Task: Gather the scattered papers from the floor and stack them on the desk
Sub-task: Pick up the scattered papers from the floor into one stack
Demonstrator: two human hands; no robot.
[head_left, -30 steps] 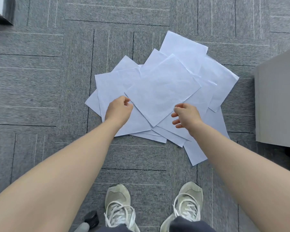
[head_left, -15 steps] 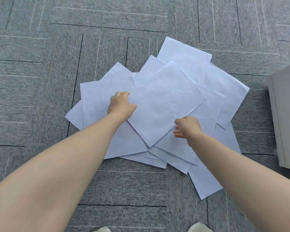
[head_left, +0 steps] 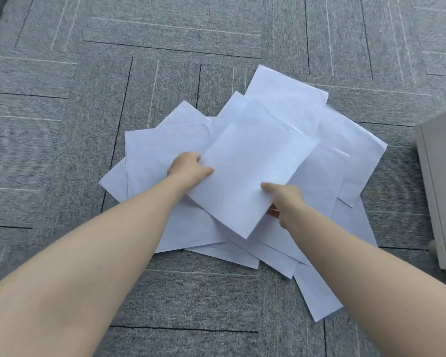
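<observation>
Grey carpet (head_left: 62,155) fills the view, with a pale cabinet (head_left: 440,191) at the right edge; no desk is in sight. On the carpet lies a loose, overlapping spread of white papers (head_left: 345,150). Above it, 1 sheet (head_left: 252,176) is raised and tilted, held by both hands. The left hand (head_left: 188,168) grips its left edge, thumb on top. The right hand (head_left: 283,199) pinches its lower right edge, thumb on top, fingers beneath. The step in hand looks like lifting the first sheet; next, it likely needs 1 hand freed to collect the sheets below.
</observation>
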